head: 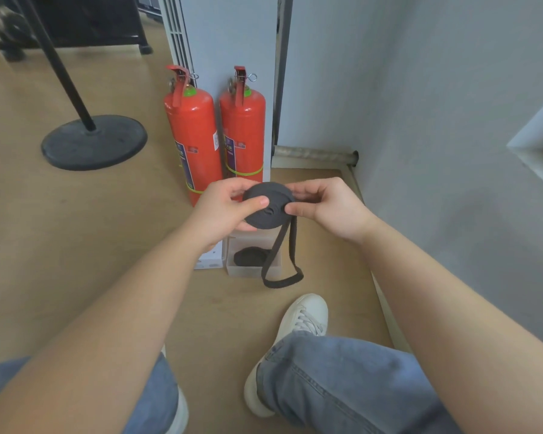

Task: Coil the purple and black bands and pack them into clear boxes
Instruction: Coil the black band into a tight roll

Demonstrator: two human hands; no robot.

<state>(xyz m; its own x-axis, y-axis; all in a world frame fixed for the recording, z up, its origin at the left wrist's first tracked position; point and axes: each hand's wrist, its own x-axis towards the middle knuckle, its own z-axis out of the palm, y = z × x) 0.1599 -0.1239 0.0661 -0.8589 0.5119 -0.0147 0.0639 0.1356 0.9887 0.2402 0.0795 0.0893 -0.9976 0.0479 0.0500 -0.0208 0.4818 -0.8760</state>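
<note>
Black coil (268, 214) held in mid-air above the floor (107, 245). The left grip (223, 211) and right grip (329, 208) each pinch its rim, thumb on the face and fingers behind. A loose tail (284, 282) hangs in a loop, crossing in front of the clear box (243, 272), which holds a second coil (250, 256). Two red extinguishers (192, 142) stand just behind the hands. A stand base (94, 142) lies well to the left and a white shoe (304, 317) is nearer the viewer.

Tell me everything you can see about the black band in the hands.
The black band is a flat, woven-looking strap, mostly wound into a round coil. The left hand and right hand pinch it from both sides, thumbs on its face. The unwound rest hangs down as a loop past a clear box.
</note>
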